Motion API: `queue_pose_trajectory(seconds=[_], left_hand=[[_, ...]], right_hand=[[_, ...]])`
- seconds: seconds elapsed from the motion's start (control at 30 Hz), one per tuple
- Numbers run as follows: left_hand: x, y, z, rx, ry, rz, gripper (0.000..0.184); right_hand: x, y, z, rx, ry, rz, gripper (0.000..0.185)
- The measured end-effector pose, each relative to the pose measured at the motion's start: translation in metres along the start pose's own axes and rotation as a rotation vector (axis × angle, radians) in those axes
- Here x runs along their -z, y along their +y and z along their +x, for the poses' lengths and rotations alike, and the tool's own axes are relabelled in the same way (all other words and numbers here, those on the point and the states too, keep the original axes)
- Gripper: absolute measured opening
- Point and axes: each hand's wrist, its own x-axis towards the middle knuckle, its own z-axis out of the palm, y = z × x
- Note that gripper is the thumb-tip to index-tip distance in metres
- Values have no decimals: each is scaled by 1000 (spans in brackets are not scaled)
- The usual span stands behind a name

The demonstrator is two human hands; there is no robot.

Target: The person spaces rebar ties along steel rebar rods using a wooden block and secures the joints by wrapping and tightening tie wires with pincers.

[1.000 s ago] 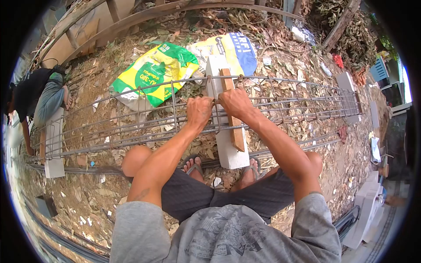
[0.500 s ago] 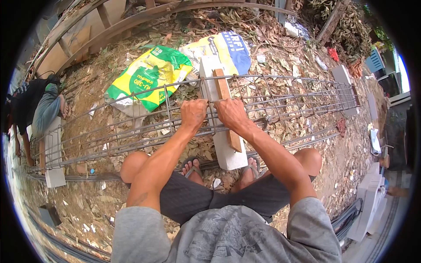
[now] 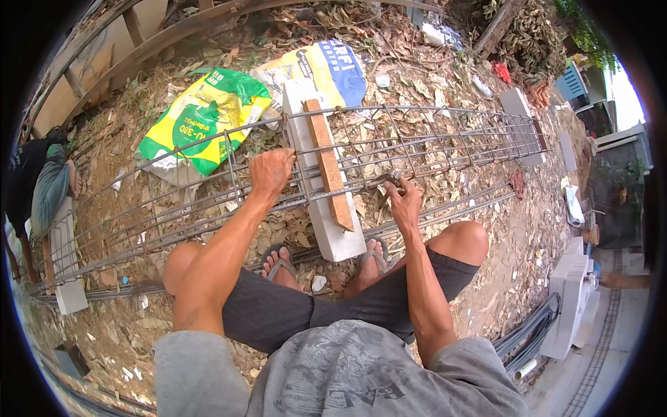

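A long rebar cage (image 3: 431, 149) lies across the view, propped on a pale block (image 3: 343, 240) with a wooden strip (image 3: 328, 167) on it. My left hand (image 3: 272, 170) is closed round a bar of the cage, just left of the block. To the right of the strip, my right hand (image 3: 404, 198) has its fingers closed on the handles of a dark metal tool (image 3: 386, 179), which look like pincers. The tool's head rests against the lower bars of the cage.
Beyond the cage lie a green and yellow sack (image 3: 208, 121) and a blue and yellow one (image 3: 340, 69). Another person (image 3: 52, 181) crouches at the cage's left end. More pale blocks (image 3: 522, 125) support the right end. Coiled black tubing (image 3: 531, 333) lies at lower right.
My right hand has left the bar beside the left hand, moved right and down, and taken hold of the dark tool. The view has shifted, so the cage appears further left.
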Motion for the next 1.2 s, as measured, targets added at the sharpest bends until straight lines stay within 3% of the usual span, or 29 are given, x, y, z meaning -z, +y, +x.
queue_pose_trajectory(seconds=[0.03,0.07,0.17,0.23,0.3,0.33,0.4,0.43,0.53,0.63,0.7,0.73,0.83,0.87,0.97,1.1,1.2], left_hand=[[2,0,0,-9,-19,7,14],[3,0,0,-11,-32,11,14],[-1,-2,0,20,-63,16,14],[-1,-5,1,27,-81,26,14],[-3,-11,4,-12,-50,55,13],[-6,-11,-1,-39,-52,59,14],[-13,-16,-5,-46,-63,69,13],[-16,-17,0,-56,-51,76,14],[-15,-19,-1,-82,36,27,17],[-21,-21,-5,-83,50,33,17],[-21,-21,-3,-107,75,23,15],[-21,-22,-2,-113,83,24,14],[-24,-22,-5,-125,101,33,12],[-24,-22,-4,-133,112,44,11],[-25,-20,-5,-137,122,63,13],[-27,-19,-3,-119,106,74,17],[-28,-20,-5,-129,120,45,18]], right_hand=[[-2,-4,1,-68,13,18,45],[-2,-12,-4,-6,61,-8,35],[6,-17,3,229,261,208,33],[32,-71,5,277,330,288,33],[71,-131,14,454,296,275,40],[69,-175,7,488,209,261,44],[57,-194,22,473,-6,215,53],[62,-161,46,479,-168,129,52],[36,-168,42,294,-446,35,44],[22,-218,48,82,-750,-265,49],[8,-238,62,254,-823,-592,57],[-2,-247,70,472,-774,-948,52],[-23,-281,64,697,-742,-1460,53],[-31,-300,48,628,-756,-1540,57],[-45,-299,52,822,-767,-1555,65],[-62,-300,58,783,-866,-1598,69],[-60,-293,60,940,-798,-1636,69]])
